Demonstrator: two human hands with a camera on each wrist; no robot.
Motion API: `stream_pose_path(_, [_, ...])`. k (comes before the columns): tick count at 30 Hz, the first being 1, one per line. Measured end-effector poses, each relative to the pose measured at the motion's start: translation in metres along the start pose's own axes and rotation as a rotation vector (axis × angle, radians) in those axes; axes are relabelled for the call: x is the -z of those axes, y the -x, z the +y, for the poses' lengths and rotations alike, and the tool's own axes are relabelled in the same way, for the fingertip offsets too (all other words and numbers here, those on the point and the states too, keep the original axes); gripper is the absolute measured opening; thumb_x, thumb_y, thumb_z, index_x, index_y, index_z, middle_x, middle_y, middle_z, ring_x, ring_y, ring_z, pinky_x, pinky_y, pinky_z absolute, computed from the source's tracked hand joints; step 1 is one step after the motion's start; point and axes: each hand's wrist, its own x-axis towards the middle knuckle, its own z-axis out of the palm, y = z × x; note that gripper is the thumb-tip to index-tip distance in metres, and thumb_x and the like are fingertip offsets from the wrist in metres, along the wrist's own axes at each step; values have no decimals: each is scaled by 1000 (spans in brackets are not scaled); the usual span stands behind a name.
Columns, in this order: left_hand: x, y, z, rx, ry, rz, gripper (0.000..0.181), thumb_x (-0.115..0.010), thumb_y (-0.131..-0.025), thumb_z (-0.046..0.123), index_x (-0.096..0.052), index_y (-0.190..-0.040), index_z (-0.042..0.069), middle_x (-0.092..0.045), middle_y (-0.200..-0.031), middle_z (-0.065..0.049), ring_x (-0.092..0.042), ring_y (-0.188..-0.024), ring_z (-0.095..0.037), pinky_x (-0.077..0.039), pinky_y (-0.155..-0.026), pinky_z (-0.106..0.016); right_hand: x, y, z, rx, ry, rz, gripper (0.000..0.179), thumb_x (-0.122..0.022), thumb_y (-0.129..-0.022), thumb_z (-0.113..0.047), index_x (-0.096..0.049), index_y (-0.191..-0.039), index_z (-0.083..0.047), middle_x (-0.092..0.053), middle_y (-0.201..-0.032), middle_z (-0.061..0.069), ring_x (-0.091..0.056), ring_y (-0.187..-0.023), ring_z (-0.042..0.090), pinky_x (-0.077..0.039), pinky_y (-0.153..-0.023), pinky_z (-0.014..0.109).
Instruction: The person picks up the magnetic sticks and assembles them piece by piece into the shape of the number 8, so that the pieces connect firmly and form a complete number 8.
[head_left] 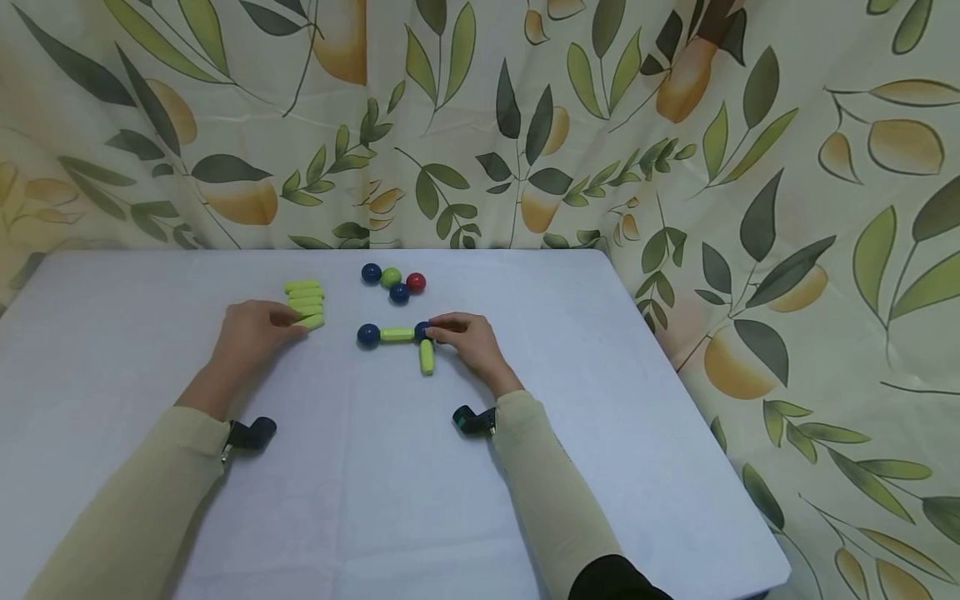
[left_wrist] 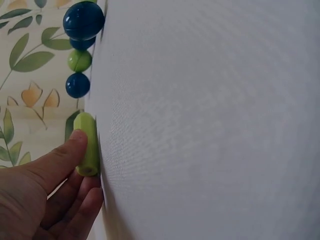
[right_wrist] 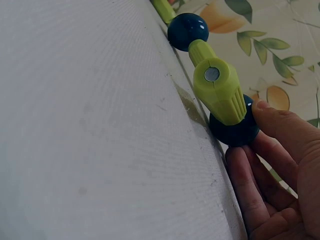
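Note:
My left hand (head_left: 257,332) pinches the nearest lime-green rod (head_left: 313,322) of a short stack of green rods (head_left: 303,286). In the left wrist view, thumb and fingers lie on either side of that green rod (left_wrist: 88,150). My right hand (head_left: 472,343) holds a dark blue ball (right_wrist: 232,131) between thumb and fingers. Two green rods join this ball: one rod (head_left: 397,334) runs left to another blue ball (head_left: 368,335), the other rod (head_left: 427,358) points towards me. A round metal end shows on the near rod (right_wrist: 220,92) in the right wrist view.
Behind the joined pieces lie a group of loose balls: two blue, one green ball (head_left: 391,277) and one red ball (head_left: 416,282). Everything rests on a white-covered table (head_left: 360,483). A leaf-patterned curtain (head_left: 465,150) hangs along its far and right sides.

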Motion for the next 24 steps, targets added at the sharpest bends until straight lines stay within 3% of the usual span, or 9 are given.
stream_pose_path(7, [-2,-3,2,18,-50,-55,34,-74,-88,21,-70,-115,-1,-69,-108,-20,-57,-108,-37,-44,-96,-53,1,0,0,-6,-5,3,26,-75,-88,-31,-75,-110,-18,-71,-113,-2,-62,-108,14,-50,-95,34])
stream_pose_path(14, [-3,-4,7,9,-81,-90,36,-73,-88,22,-70,-115,-1,-70,-104,-20,-60,-102,-35,-45,-92,-52,1,1,-1,-13,0,-1,27,-74,-88,-32,-75,-111,-18,-70,-114,-1,-62,-107,15,-51,-94,33])
stream_pose_path(24, [-7,1,15,93,-69,-97,40,-73,-87,26,-69,-114,-4,-72,-105,-19,-60,-107,-37,-46,-94,-53,0,0,0,-17,8,-1,26,-74,-89,-32,-75,-111,-19,-70,-113,-1,-62,-106,14,-51,-94,33])
